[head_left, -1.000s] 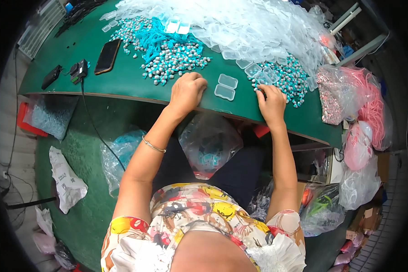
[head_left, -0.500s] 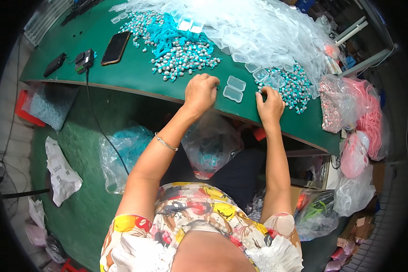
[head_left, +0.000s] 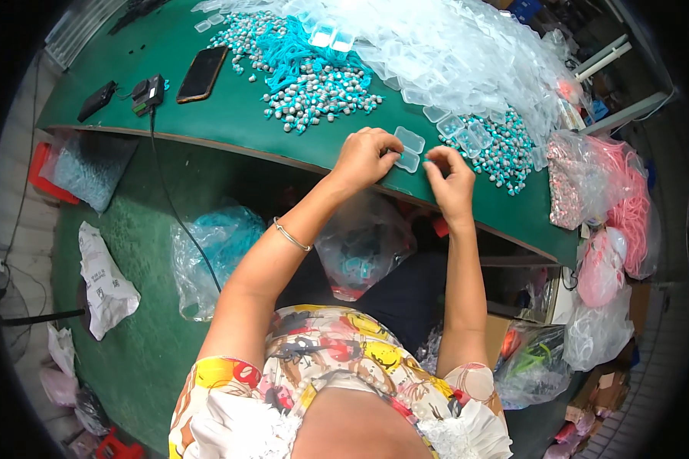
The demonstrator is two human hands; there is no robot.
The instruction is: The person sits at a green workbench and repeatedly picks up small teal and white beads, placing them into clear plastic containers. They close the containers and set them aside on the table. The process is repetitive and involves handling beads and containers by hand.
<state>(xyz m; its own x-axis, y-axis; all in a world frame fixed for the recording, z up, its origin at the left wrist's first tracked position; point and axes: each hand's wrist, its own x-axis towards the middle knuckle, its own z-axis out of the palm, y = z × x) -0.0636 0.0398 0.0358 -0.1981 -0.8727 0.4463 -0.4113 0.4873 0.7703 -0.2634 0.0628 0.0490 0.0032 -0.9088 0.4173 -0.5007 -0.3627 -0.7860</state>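
Note:
A small clear hinged plastic box lies opened flat near the table's front edge, its two halves one behind the other. My left hand is closed in a pinch over the left side of the near half; what the fingertips hold is too small to make out. Just right of the box is my right hand, thumb and fingers curled together, with their contents hidden. Behind my left hand spreads a pile of grey-and-teal bead-like pieces with teal cords. A second such pile lies beyond my right hand.
A large heap of clear plastic boxes covers the back of the table. A phone and a small black device with a cable lie to the left. Bags of pink cord hang at the right edge.
My left hand has moved right onto the box's near half. My right hand has drawn away from the bead pile, slightly left toward the box. The view has shifted a little.

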